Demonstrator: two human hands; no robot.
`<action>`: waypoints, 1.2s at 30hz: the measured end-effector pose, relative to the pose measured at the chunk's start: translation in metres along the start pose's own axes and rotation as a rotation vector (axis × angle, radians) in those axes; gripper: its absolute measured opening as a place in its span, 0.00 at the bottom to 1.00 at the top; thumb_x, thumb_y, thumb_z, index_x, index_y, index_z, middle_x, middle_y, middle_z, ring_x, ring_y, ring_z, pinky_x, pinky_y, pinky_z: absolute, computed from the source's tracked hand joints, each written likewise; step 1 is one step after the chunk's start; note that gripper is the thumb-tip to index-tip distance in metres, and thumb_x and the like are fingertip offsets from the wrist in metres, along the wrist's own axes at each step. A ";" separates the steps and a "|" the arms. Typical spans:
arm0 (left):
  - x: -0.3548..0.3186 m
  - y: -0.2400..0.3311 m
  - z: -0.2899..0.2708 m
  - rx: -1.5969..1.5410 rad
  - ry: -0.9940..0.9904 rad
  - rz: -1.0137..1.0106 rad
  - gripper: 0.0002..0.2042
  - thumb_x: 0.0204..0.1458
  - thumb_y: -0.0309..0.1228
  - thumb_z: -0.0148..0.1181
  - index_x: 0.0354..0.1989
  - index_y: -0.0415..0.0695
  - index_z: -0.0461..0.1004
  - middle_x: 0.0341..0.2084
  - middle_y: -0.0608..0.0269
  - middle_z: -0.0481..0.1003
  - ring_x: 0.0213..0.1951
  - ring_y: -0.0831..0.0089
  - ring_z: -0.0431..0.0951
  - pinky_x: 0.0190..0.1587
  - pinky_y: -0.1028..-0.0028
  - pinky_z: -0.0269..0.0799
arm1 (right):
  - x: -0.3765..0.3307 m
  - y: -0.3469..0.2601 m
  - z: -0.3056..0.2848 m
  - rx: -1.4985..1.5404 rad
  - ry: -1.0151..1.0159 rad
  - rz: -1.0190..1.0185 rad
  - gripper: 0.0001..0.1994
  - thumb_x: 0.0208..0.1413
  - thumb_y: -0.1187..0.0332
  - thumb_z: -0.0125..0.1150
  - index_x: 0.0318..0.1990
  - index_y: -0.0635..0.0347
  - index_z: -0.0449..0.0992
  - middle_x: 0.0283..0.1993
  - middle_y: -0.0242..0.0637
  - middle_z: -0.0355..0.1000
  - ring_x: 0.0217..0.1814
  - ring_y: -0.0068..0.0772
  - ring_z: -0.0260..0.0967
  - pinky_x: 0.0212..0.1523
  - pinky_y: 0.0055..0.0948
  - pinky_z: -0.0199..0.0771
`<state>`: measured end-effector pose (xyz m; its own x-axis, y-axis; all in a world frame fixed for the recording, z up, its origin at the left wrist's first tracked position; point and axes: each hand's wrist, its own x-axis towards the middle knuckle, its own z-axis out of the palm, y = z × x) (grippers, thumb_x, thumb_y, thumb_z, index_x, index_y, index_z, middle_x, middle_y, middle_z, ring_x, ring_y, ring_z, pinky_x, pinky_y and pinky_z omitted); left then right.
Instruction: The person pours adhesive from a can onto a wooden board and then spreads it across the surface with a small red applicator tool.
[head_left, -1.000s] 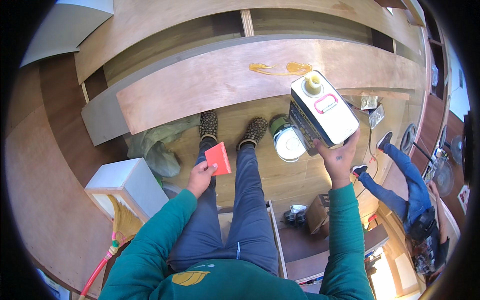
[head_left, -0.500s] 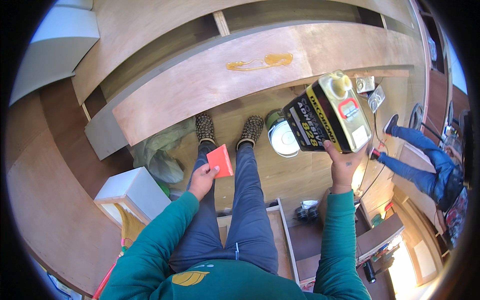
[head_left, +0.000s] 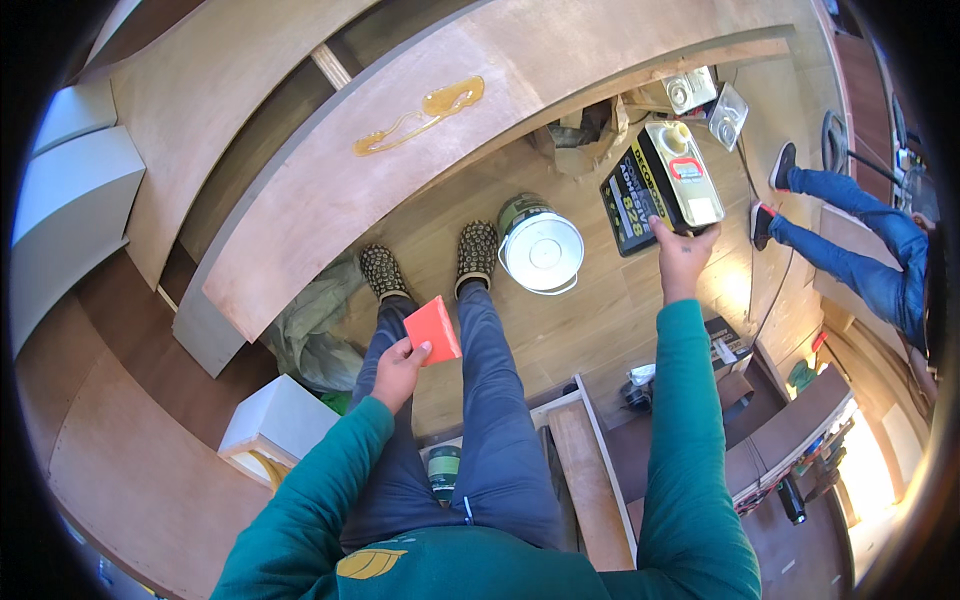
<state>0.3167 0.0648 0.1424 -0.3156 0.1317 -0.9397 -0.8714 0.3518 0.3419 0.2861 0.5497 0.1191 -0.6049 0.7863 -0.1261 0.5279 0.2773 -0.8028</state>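
Note:
My left hand pinches a flat, square, orange-red spreader between thumb and fingers, above my legs. Out to the right, my right hand grips the near end of a rectangular black-and-yellow metal can. The can's pale top shows a cream spout cap and a red handle. I cannot tell whether its base touches the floor. Beyond my feet, a puddle and streak of amber glue lie on a long, curved wooden panel, apart from both hands.
A lidded white-topped bucket stands right of my shoes. Crumpled plastic sheeting and a white box are at left. More metal cans stand at far right, near a cable. Another person's legs are at the right edge.
My right hand has lowered the can away from me, toward the floor. The left hand still holds the spreader almost in place. My view has turned, shifting the panel and glue leftward.

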 end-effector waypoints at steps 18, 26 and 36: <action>0.014 -0.007 0.001 0.038 -0.001 -0.037 0.13 0.66 0.33 0.58 0.52 0.37 0.79 0.43 0.70 0.80 0.43 0.82 0.76 0.50 0.78 0.70 | 0.049 0.163 0.072 0.065 0.345 0.364 0.48 0.38 0.77 0.83 0.63 0.70 0.52 0.59 0.53 0.69 0.60 0.40 0.71 0.65 0.35 0.68; 0.027 0.040 0.028 0.125 0.006 0.140 0.13 0.69 0.36 0.55 0.47 0.37 0.78 0.33 0.72 0.75 0.36 0.82 0.71 0.43 0.78 0.68 | 0.004 0.190 0.088 0.224 0.440 0.407 0.49 0.40 0.78 0.83 0.65 0.69 0.49 0.64 0.52 0.66 0.65 0.40 0.67 0.67 0.38 0.68; 0.040 0.105 0.045 -0.157 -0.095 0.156 0.14 0.69 0.39 0.52 0.49 0.42 0.77 0.37 0.66 0.80 0.40 0.77 0.77 0.45 0.73 0.70 | -0.062 0.237 0.061 0.160 0.225 0.672 0.28 0.58 0.67 0.71 0.64 0.65 0.67 0.44 0.33 0.74 0.41 0.26 0.70 0.42 0.27 0.72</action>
<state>0.2297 0.1483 0.1410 -0.4207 0.2626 -0.8684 -0.8649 0.1726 0.4713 0.4122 0.5325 -0.0987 -0.0346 0.8577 -0.5130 0.6385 -0.3759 -0.6716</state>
